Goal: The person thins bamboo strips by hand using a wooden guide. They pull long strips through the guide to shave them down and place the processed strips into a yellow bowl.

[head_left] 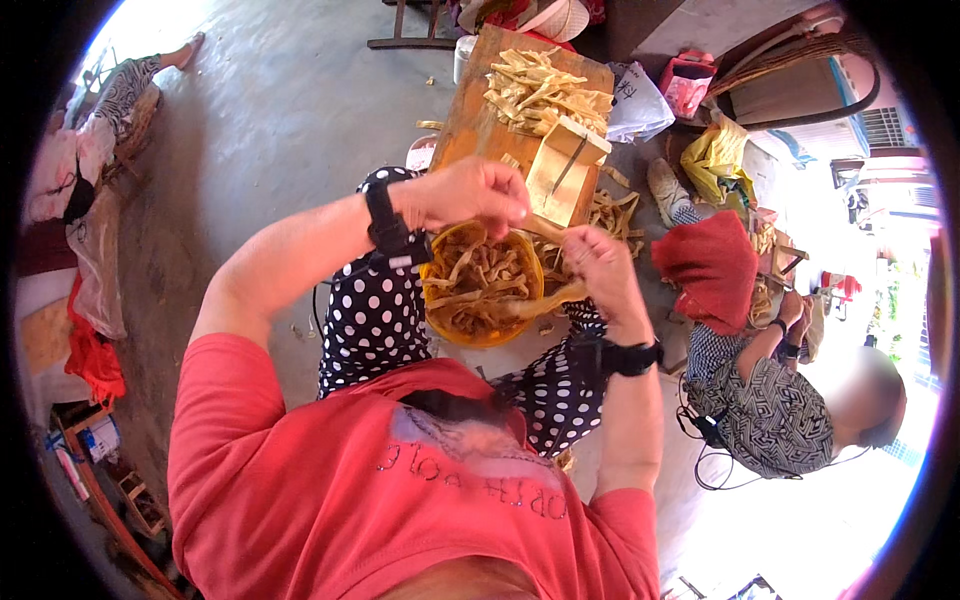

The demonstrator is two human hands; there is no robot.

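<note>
A tan, dry-looking strip (545,229) is stretched between my two hands, above a yellow tub. My left hand (485,195) pinches one end with its fingers closed. Closed round the strip farther right is my right hand (600,265), and a loose tan length hangs below it toward the tub. Between my knees, the yellow tub (465,340) holds a tangle of brownish strips (480,275). Just beyond my hands, a shallow light-coloured wooden box (545,197) with a thin dark rod (570,165) in it rests on a wooden bench (462,125).
A heap of pale strips (545,88) lies at the bench's far end. More strips (615,215) spread along its right side. A white bag (640,105) and a yellow bag (718,160) are farther right. Another person (765,420) sits at the right; someone else (95,150) is at far left.
</note>
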